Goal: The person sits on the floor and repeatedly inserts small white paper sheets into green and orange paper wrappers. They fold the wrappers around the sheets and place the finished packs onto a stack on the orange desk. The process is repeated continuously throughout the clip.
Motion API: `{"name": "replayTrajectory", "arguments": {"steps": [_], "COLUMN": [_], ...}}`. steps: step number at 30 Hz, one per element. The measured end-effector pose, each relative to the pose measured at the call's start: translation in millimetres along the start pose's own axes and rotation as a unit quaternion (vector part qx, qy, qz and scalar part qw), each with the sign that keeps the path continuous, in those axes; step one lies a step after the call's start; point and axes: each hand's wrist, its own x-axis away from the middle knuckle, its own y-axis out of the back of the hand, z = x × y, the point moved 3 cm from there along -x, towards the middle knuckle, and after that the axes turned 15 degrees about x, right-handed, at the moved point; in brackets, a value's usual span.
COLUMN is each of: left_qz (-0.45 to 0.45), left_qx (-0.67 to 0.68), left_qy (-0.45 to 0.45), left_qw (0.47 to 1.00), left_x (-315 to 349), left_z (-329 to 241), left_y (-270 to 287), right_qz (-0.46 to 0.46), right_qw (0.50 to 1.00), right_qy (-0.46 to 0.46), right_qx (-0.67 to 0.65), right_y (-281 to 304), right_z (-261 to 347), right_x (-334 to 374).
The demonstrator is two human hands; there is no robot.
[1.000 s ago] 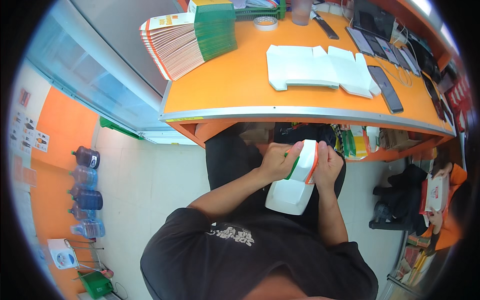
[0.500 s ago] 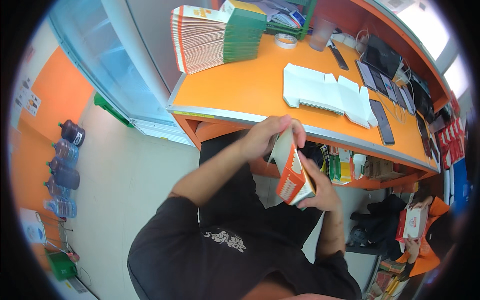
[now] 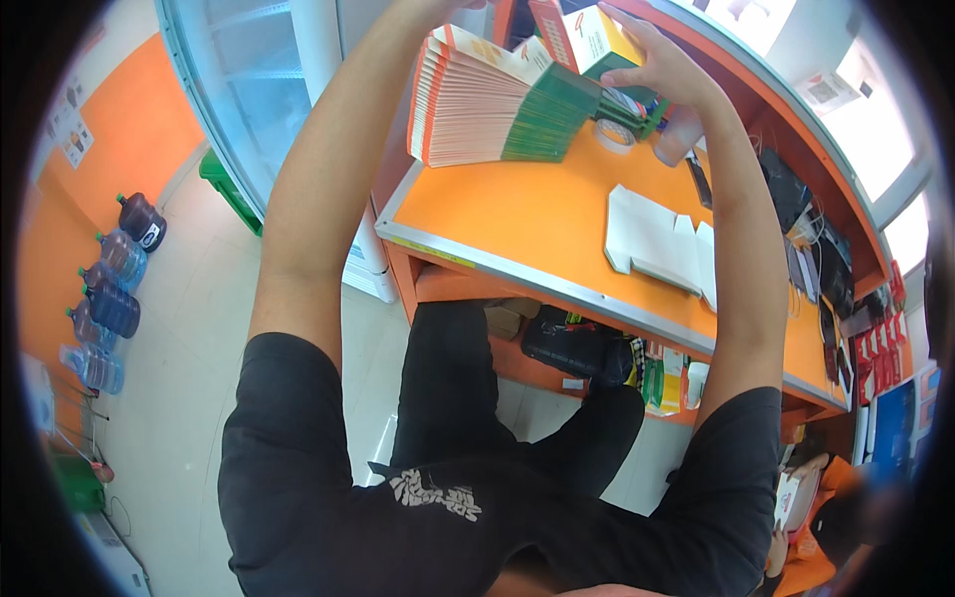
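Note:
High at the top of the view, my right hand (image 3: 668, 62) is closed around a small folded carton (image 3: 602, 35) in white, red, green and yellow. That carton is over the far right end of a long row of flattened, nested cartons (image 3: 487, 109), white and orange on one side and green on the other. The row stands upright on the orange desk (image 3: 497, 209). My left arm reaches up past the row's left side. Only a sliver of my left hand (image 3: 476, 4) shows at the upper edge, its fingers mostly cut off. An unfolded white carton (image 3: 652, 239) lies flat on the desk.
A tape roll (image 3: 614, 136) and clear plastic cup (image 3: 678, 136) stand behind the flat carton. Phones and cables lie at the desk's right. A glass-door fridge (image 3: 244, 90) is at left, near water jugs (image 3: 109, 298). A person in orange (image 3: 821, 572) holds a box at lower right.
Both hands have risen from in front of my body to the far end of the desk. The carton has gone up with my right hand, to the row of cartons.

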Motion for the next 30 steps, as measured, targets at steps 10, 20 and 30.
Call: {"name": "replayTrajectory", "arguments": {"steps": [10, 20, 30], "left_qz": [0.045, 0.126, 0.340], "left_qx": [-0.287, -0.563, -0.497], "left_qy": [-0.012, -0.053, 0.106], "left_qw": [0.957, 0.815, 0.791], "left_x": [-23.3, 3.0, 26.5], "left_z": [42.4, 39.0, 115.9], "left_y": [68.1, 50.0, 18.0], "right_qz": [0.169, 0.084, 0.044], "right_qw": [0.985, 0.989, 0.996], "right_qy": [-0.025, -0.034, -0.011], "right_qx": [-0.030, 0.121, 0.082], "right_y": [-55.5, -114.5, -119.2], "right_z": [-8.2, 10.4, 6.7], "right_x": [-63.6, -86.2, -96.9]}}
